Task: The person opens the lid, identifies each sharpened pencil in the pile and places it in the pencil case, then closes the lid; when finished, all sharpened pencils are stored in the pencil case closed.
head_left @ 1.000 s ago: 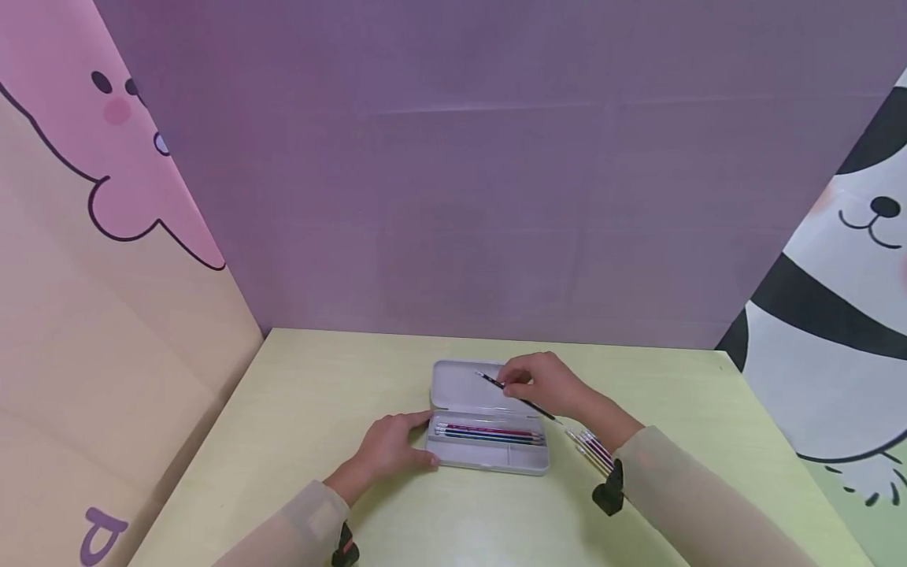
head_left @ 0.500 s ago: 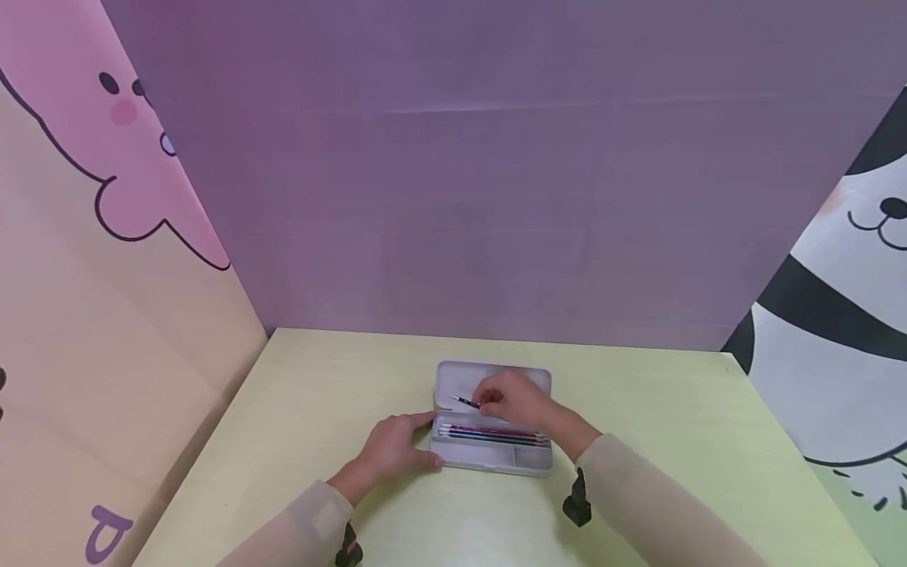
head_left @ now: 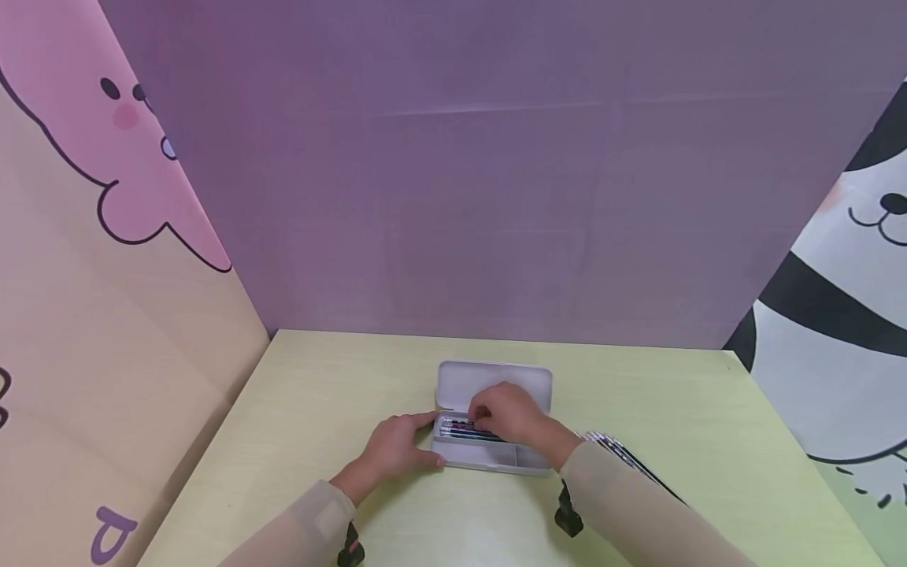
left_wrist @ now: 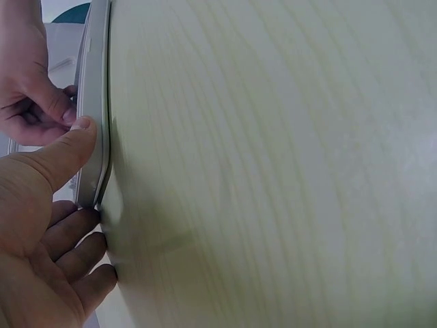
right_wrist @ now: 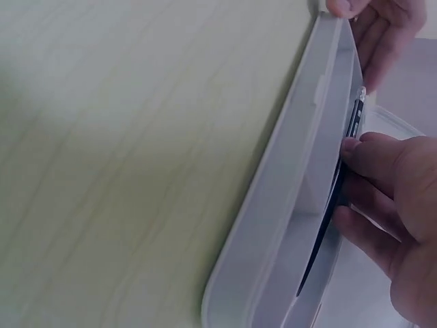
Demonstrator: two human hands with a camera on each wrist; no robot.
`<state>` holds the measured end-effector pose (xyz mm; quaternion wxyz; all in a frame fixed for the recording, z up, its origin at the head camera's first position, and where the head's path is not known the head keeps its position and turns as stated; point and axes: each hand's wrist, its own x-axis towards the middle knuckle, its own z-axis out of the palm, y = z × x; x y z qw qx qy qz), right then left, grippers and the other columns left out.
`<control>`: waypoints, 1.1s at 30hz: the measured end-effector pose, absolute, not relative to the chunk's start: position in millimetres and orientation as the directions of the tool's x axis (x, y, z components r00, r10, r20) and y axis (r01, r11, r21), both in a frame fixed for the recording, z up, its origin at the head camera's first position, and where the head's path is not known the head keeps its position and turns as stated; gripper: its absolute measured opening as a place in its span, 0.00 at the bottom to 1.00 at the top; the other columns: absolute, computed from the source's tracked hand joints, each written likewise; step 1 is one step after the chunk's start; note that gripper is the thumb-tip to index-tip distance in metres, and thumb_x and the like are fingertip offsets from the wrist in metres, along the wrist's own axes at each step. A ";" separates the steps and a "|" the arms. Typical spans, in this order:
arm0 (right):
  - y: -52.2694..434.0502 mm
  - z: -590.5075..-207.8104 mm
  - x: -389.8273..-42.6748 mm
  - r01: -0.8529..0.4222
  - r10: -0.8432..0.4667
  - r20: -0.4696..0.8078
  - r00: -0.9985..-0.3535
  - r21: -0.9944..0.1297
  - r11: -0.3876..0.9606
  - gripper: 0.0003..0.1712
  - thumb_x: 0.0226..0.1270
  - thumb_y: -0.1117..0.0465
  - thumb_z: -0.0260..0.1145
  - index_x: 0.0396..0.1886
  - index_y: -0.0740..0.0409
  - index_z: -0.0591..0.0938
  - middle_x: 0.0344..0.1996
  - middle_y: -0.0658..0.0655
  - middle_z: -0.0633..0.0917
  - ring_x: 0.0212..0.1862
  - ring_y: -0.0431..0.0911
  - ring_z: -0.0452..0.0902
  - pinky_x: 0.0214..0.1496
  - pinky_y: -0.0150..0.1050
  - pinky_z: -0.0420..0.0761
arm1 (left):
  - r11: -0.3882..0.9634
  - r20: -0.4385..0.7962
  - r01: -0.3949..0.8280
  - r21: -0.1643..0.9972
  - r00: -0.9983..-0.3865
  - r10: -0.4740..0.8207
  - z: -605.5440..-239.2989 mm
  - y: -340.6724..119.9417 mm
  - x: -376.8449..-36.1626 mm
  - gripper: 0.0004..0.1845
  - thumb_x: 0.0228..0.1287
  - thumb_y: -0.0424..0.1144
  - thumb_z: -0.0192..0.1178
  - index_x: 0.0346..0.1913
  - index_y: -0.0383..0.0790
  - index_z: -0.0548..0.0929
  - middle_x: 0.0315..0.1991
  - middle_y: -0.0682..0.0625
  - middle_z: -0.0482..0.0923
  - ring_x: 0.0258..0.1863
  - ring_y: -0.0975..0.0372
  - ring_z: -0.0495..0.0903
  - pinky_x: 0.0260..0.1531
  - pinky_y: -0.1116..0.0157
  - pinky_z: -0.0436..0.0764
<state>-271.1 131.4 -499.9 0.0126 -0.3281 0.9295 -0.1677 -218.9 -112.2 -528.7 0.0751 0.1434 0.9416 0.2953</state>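
Note:
A pale pencil case (head_left: pixel 471 453) lies with its lid folded back on the table. Several pencils (head_left: pixel 453 428) lie side by side in its rear compartment. My left hand (head_left: pixel 392 449) grips the case's left end, thumb at the front corner and forefinger at the back one. My right hand (head_left: pixel 512 413) is over the rear compartment and pinches a dark pencil (right_wrist: pixel 354 121) between thumb and fingers. In the right wrist view this pencil lies lengthwise along the case. The right hand hides part of the pencils in the head view.
Several more pencils (head_left: pixel 616 447) lie on the table to the right of the case, partly behind the right sleeve (head_left: pixel 631 504). The upturned lid (head_left: pixel 457 383) rests behind the case. A purple backdrop (head_left: pixel 453 197) rises at the table's far edge.
My right hand has brought the dark pencil leftward and down from above the lid to the rear compartment. The left hand has stayed at the case's left end.

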 end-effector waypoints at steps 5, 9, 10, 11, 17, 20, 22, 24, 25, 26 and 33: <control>125.6 -501.2 -268.3 -0.604 -0.601 0.098 -0.793 -0.244 0.759 0.04 0.61 0.60 0.77 0.29 0.45 0.91 0.28 0.41 0.89 0.35 0.38 0.82 0.45 0.40 0.83 | 0.783 -0.050 0.232 0.577 -0.947 0.316 -530.2 -112.3 -219.4 0.46 0.50 0.56 0.79 0.72 0.46 0.76 0.66 0.44 0.80 0.64 0.47 0.78 0.63 0.46 0.77; 124.3 -500.2 -265.3 -0.587 -0.584 0.093 -0.807 -0.242 0.773 0.04 0.62 0.61 0.76 0.30 0.46 0.91 0.29 0.42 0.89 0.35 0.40 0.83 0.45 0.41 0.84 | 0.780 -0.047 0.230 0.582 -0.948 0.314 -531.2 -111.7 -219.4 0.46 0.50 0.55 0.80 0.72 0.46 0.76 0.66 0.44 0.80 0.64 0.46 0.78 0.63 0.46 0.77; 124.5 -499.8 -264.8 -0.584 -0.581 0.092 -0.809 -0.245 0.774 0.04 0.62 0.61 0.76 0.30 0.46 0.91 0.29 0.42 0.90 0.35 0.40 0.83 0.45 0.41 0.84 | 0.780 -0.048 0.228 0.583 -0.948 0.314 -531.5 -111.6 -219.5 0.46 0.50 0.55 0.79 0.72 0.46 0.76 0.66 0.44 0.80 0.64 0.46 0.78 0.64 0.46 0.77; 124.9 -499.1 -264.2 -0.582 -0.579 0.091 -0.810 -0.247 0.775 0.04 0.62 0.61 0.76 0.31 0.46 0.91 0.29 0.42 0.90 0.36 0.40 0.83 0.45 0.41 0.84 | 0.778 -0.047 0.229 0.585 -0.948 0.314 -531.5 -111.5 -219.4 0.46 0.50 0.55 0.79 0.72 0.46 0.76 0.66 0.44 0.80 0.64 0.46 0.78 0.64 0.46 0.77; 131.6 -494.1 -260.8 -0.612 -0.615 0.087 -0.784 -0.274 0.742 0.04 0.64 0.62 0.74 0.35 0.47 0.93 0.33 0.43 0.91 0.38 0.40 0.85 0.47 0.40 0.84 | 0.777 -0.047 0.229 0.587 -0.948 0.315 -531.4 -111.7 -218.8 0.45 0.50 0.55 0.79 0.72 0.46 0.76 0.66 0.45 0.80 0.65 0.47 0.78 0.64 0.46 0.77; 135.5 -492.5 -260.3 -0.615 -0.628 0.069 -0.775 -0.310 0.725 0.05 0.65 0.62 0.73 0.37 0.49 0.92 0.34 0.44 0.91 0.39 0.39 0.84 0.47 0.41 0.84 | 0.774 -0.040 0.235 0.588 -0.947 0.319 -529.9 -112.2 -217.9 0.45 0.50 0.55 0.79 0.72 0.45 0.76 0.66 0.44 0.80 0.65 0.46 0.78 0.64 0.45 0.77; 138.1 -492.8 -260.3 -0.608 -0.629 0.053 -0.775 -0.335 0.720 0.06 0.65 0.63 0.73 0.39 0.49 0.92 0.35 0.45 0.91 0.39 0.38 0.83 0.47 0.41 0.84 | 0.773 -0.037 0.238 0.589 -0.947 0.320 -529.4 -112.4 -217.3 0.45 0.50 0.55 0.79 0.72 0.45 0.76 0.66 0.44 0.80 0.64 0.46 0.78 0.64 0.45 0.77; 140.2 -493.5 -260.5 -0.600 -0.629 0.044 -0.776 -0.361 0.714 0.07 0.64 0.63 0.73 0.39 0.49 0.92 0.35 0.45 0.91 0.39 0.39 0.83 0.47 0.41 0.84 | 0.772 -0.035 0.240 0.589 -0.946 0.321 -528.8 -112.5 -216.9 0.45 0.50 0.55 0.80 0.72 0.45 0.76 0.65 0.44 0.80 0.64 0.46 0.79 0.63 0.45 0.77; 141.4 -494.2 -260.5 -0.600 -0.631 0.044 -0.774 -0.368 0.710 0.07 0.64 0.64 0.73 0.39 0.49 0.92 0.35 0.45 0.91 0.39 0.39 0.84 0.48 0.41 0.84 | 0.771 -0.036 0.240 0.590 -0.946 0.322 -528.5 -112.4 -216.6 0.45 0.50 0.55 0.80 0.72 0.45 0.76 0.65 0.43 0.80 0.64 0.46 0.79 0.63 0.45 0.77; 142.6 -494.7 -260.5 -0.596 -0.631 0.041 -0.775 -0.381 0.707 0.07 0.63 0.64 0.73 0.39 0.49 0.92 0.35 0.45 0.91 0.40 0.39 0.84 0.48 0.41 0.84 | 0.771 -0.036 0.239 0.591 -0.946 0.321 -528.7 -112.3 -216.7 0.45 0.50 0.55 0.80 0.72 0.45 0.76 0.65 0.43 0.80 0.63 0.45 0.79 0.63 0.44 0.77; 157.0 -487.2 -259.3 -0.562 -0.636 0.024 -0.771 -0.497 0.662 0.09 0.65 0.64 0.73 0.44 0.52 0.90 0.41 0.47 0.92 0.46 0.43 0.88 0.52 0.44 0.86 | 0.767 -0.042 0.225 0.601 -0.949 0.311 -529.3 -111.2 -217.7 0.45 0.50 0.55 0.80 0.72 0.46 0.76 0.66 0.44 0.80 0.64 0.45 0.78 0.64 0.44 0.76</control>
